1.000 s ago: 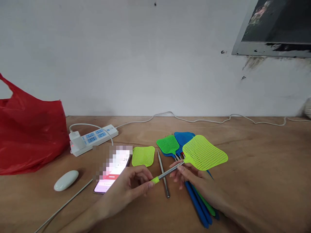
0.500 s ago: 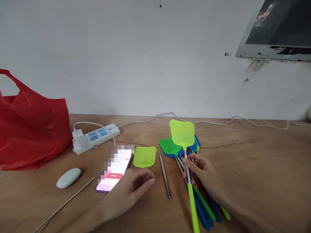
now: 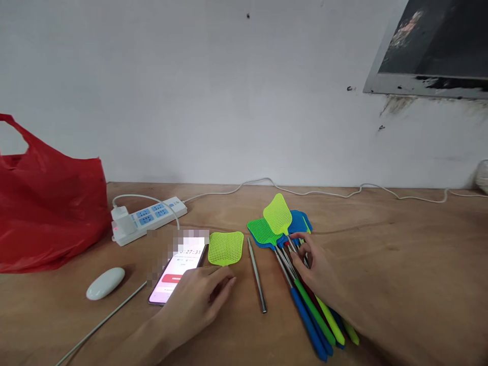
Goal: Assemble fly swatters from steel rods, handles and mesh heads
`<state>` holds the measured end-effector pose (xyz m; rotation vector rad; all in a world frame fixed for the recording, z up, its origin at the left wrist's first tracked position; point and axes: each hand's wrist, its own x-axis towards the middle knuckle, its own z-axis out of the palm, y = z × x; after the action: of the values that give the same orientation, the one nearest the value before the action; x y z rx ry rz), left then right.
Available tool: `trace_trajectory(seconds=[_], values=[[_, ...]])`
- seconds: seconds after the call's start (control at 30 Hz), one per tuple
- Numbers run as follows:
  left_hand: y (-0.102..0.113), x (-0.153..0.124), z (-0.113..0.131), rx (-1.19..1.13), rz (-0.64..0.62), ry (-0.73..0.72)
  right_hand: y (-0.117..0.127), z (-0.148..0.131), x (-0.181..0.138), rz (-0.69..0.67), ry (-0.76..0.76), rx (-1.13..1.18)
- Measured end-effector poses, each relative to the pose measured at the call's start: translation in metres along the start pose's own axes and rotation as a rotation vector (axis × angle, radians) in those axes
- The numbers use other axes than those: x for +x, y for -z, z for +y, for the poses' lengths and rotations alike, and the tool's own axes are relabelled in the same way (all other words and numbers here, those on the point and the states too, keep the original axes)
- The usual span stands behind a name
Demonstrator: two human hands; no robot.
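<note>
A yellow-green fly swatter (image 3: 278, 214) lies tilted on top of a pile of fly swatters with blue, green and yellow-green handles. My right hand (image 3: 313, 262) has its thumb and index finger at this swatter's metal shaft, just below the head. A separate yellow-green swatter head (image 3: 225, 248) lies flat on the left. Beside its neck is my left hand (image 3: 200, 292), fingers bent, thumb apart, nothing visibly held; the palm is hidden. Between the hands lies a loose metal rod (image 3: 257, 277). A green swatter head (image 3: 263, 230) shows at the pile's left.
A lit phone (image 3: 179, 269) lies partly behind my left hand. Further left are a white mouse-like object (image 3: 105, 283), a white power strip (image 3: 148, 219) with a plug and cables, and a red plastic bag (image 3: 53, 208). A white cable (image 3: 320, 193) runs along the wall.
My right hand has lowered the yellow-green swatter onto the pile, its head now leaning left. The left hand has shifted slightly left, its fingers near the separate head's neck.
</note>
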<state>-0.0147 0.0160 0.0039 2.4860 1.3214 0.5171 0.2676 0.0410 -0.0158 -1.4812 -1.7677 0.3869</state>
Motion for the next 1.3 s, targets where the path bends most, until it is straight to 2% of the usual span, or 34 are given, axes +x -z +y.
trace_trajectory(seconds=[0.13,0.27,0.43,0.6,0.83,0.93,1.0,1.1,1.2,1.3], values=[[0.000,-0.001,-0.001,0.129,0.036,0.059,0.005,0.002,0.000,-0.009,0.037,-0.367],[0.001,-0.001,-0.003,0.278,0.034,0.133,0.006,-0.002,-0.001,-0.023,0.059,-0.501],[0.005,0.002,-0.004,0.385,-0.038,0.222,0.004,-0.002,-0.002,-0.038,0.089,-0.497],[0.002,0.004,-0.003,0.363,-0.120,0.221,0.003,-0.001,-0.003,-0.078,0.097,-0.519],[-0.004,0.002,-0.001,0.068,-0.068,0.095,0.005,-0.003,-0.004,-0.169,0.054,-0.571],[0.000,0.002,0.003,-0.139,0.012,0.006,0.006,-0.003,-0.004,-0.156,0.059,-0.583],[0.004,0.002,0.004,-0.185,0.082,-0.031,0.006,-0.004,-0.004,-0.120,0.059,-0.578],[0.006,0.001,0.000,-0.044,0.114,0.018,0.005,-0.005,-0.004,-0.058,0.088,-0.547],[0.003,0.000,-0.005,0.136,0.009,0.107,0.004,-0.005,-0.004,-0.014,0.181,-0.452],[-0.003,0.000,-0.006,0.208,-0.100,0.133,0.006,-0.008,-0.005,-0.046,0.313,-0.331]])
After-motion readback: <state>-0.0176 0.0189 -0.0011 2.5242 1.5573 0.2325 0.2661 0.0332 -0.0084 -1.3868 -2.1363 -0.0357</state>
